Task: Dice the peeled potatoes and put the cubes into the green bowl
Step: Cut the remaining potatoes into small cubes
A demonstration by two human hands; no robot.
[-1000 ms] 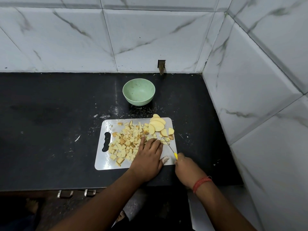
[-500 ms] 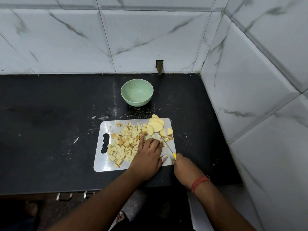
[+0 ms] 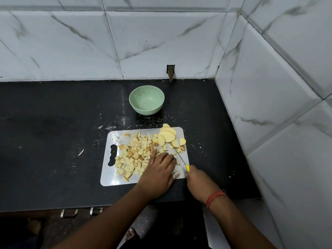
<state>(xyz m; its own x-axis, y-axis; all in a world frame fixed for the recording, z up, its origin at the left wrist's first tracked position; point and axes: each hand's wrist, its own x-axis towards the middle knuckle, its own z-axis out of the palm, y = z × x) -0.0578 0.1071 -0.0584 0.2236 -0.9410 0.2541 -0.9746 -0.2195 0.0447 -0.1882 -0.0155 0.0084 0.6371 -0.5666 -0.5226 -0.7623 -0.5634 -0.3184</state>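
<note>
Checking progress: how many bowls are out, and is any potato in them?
1: the green bowl on the counter behind the cutting board; no potato inside.
</note>
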